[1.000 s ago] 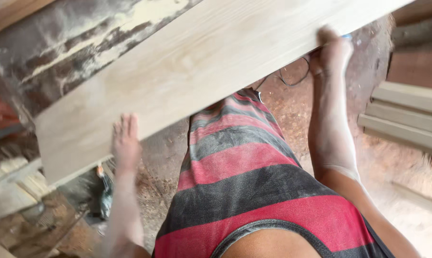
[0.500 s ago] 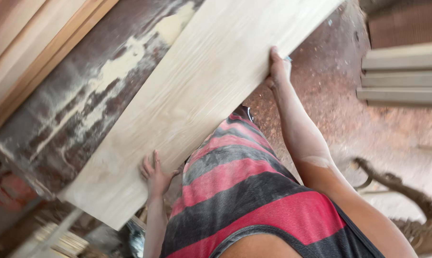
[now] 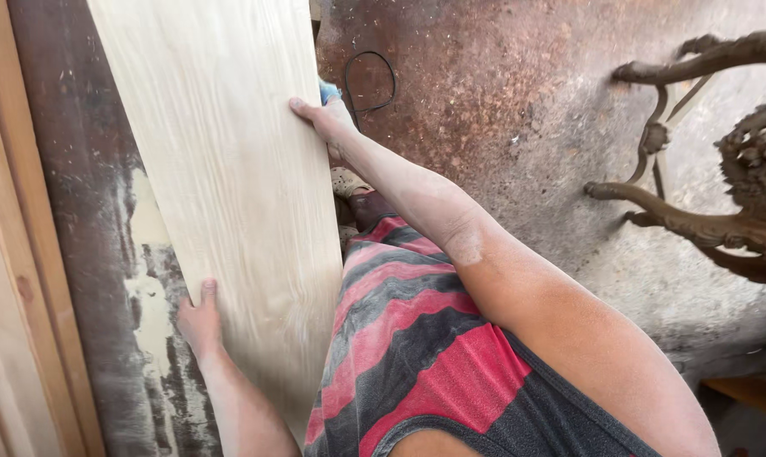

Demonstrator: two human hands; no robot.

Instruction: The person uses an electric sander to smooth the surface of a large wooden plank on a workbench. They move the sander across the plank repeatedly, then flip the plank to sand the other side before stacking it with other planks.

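A long pale wooden board [image 3: 222, 169] runs from the top of the head view down to my waist. My right hand [image 3: 325, 125] grips its right edge, thumb over the face. My left hand [image 3: 198, 320] holds the board's left edge lower down, fingers curled around it. The board lies over a dark, worn surface [image 3: 87, 211] streaked with pale filler. My red and grey striped shirt [image 3: 417, 338] fills the lower middle.
Light wooden planks [image 3: 11, 254] stand along the left edge. A carved dark wooden chair frame [image 3: 721, 169] is at the right. A black cable loop [image 3: 368, 80] lies on the dusty reddish floor [image 3: 501, 93].
The board has swung from a diagonal across the view to nearly upright. Both hands stayed on its edges, and the view turned so a carved chair frame appeared at the right.
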